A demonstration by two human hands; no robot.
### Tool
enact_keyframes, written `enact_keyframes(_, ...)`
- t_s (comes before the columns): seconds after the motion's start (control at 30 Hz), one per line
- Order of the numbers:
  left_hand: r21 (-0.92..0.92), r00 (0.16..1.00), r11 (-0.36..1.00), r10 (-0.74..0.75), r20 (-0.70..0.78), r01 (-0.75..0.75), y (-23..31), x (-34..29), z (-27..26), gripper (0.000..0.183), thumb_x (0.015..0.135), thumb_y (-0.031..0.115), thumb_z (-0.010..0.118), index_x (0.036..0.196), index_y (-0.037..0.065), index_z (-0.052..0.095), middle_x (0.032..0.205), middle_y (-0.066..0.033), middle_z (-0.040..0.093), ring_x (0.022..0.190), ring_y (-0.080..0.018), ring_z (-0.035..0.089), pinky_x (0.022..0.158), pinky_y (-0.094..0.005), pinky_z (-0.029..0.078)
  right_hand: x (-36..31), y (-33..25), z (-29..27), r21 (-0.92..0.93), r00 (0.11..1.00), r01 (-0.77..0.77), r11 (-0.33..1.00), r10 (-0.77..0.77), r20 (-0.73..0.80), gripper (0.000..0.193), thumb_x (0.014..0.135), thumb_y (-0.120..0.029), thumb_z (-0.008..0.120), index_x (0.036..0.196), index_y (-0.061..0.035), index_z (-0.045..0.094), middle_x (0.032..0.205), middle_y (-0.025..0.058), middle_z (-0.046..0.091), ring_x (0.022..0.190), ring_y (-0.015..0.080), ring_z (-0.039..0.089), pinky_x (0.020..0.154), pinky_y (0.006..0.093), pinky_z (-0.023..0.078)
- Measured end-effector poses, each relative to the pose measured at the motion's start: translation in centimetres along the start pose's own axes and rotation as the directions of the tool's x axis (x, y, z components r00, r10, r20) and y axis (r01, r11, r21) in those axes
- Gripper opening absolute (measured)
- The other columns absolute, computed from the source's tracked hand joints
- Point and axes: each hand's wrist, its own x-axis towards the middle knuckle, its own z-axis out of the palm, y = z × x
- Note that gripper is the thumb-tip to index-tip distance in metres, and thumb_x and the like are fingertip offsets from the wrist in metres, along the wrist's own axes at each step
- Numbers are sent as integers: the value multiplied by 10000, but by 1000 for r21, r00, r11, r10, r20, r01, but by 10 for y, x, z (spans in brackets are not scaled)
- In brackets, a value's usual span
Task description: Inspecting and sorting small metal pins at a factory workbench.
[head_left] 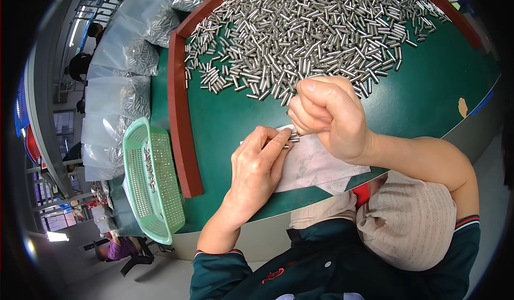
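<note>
Your left hand (254, 163) has its grip closed on a few short metal pins (293, 138), which poke out past your fingertips over the upper end of a pale, smudged cloth (310, 163). Your right hand (332, 118) is curled into a fist just beside them, its grip closed; I cannot tell whether anything is inside it. The cloth lies on the green worktop (230, 118) near the edge closest to you. Beyond your hands, a broad heap of loose pins (310, 32) spreads across the far side, bordered by a red rail (183, 118). Left of that rail sit a light green basket (155, 185) with some pins inside and a row of clear plastic bags (115, 94) holding more.
</note>
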Motion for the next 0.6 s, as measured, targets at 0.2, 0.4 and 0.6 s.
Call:
enact_keyframes(0.2,-33,1000,999,-20,11,20,2,-1,0,217,674,-10,617,890,9,597,715,-76,518,605,-217,529,527,-303,430,0,1,0,1,1000,8,1000,-8,-15,374,827,-172,358,474,-120,246,406,-15,256,390,79,195,397,238,179)
enact_keyframes(0.4,-95,997,993,-76,1,76,4,0,-2,180,686,-6,616,865,1,601,701,-85,540,568,-224,532,512,-303,432,0,4,1,24,998,44,999,-43,-51,386,838,-174,341,468,-122,244,398,-17,247,386,81,185,391,240,174)
enact_keyframes(0.6,-52,994,993,-109,-31,107,-1,1,-2,127,683,-7,621,807,9,597,691,-82,543,566,-231,533,508,-306,430,-1,4,1,13,999,29,999,-29,-41,388,840,-168,335,466,-122,243,398,-19,244,385,82,182,389,244,171)
